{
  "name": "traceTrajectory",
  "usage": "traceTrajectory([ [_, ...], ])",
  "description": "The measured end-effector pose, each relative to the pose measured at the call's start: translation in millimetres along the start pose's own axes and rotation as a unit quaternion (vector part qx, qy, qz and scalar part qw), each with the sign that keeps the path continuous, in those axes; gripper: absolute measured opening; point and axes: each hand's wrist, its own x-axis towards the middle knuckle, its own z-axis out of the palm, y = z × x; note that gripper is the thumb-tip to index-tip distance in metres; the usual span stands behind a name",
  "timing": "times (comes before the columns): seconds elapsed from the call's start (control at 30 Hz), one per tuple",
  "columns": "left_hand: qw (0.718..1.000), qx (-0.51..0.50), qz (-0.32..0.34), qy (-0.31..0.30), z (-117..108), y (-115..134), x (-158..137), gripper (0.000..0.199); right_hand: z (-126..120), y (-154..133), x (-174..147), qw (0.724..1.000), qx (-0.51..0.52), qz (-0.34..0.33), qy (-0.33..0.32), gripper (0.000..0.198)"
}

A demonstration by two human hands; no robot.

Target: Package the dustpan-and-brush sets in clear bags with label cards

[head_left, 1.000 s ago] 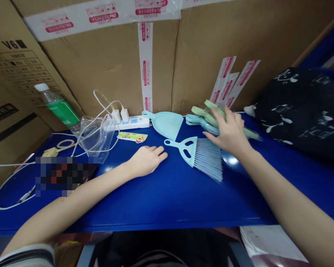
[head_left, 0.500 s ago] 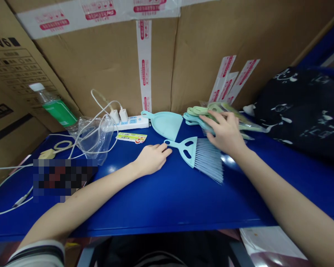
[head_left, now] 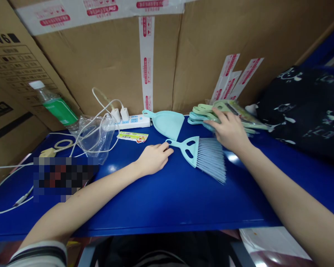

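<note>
My left hand (head_left: 155,159) lies on the blue table with its fingers curled together at the ring end of a light-blue hand brush (head_left: 190,151). The brush lies flat, its pale bristles pointing right. Behind it rests a matching light-blue dustpan (head_left: 169,123), handle to the left. My right hand (head_left: 230,129) reaches over a stack of green and blue brush-and-dustpan sets (head_left: 204,109), partly in clear plastic, with its fingers closed over the near side. The thumb and the far part of the stack are partly hidden by the hand.
A white power strip (head_left: 135,121) with plugs and cables stands at the back left, near a clear plastic bag (head_left: 96,139), a label card (head_left: 133,137) and a green-labelled bottle (head_left: 59,110). Cardboard boxes (head_left: 108,59) wall the back. A black patterned bag (head_left: 303,111) sits at right.
The stack of sets has shifted slightly to the right along with my right hand. My left hand stays at the brush handle. The view has tilted a little.
</note>
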Motion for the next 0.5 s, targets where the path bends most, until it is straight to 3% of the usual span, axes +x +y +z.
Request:
traceTrajectory([
  [0.27,1.000,-0.017,-0.002,0.009,2,0,0,0.025,2,14,2,0.998,0.048,-0.015,-0.031,0.036],
  [0.5,1.000,-0.018,-0.011,-0.004,0,0,0,0.025,8,11,0,0.998,0.051,-0.037,0.000,0.033],
])
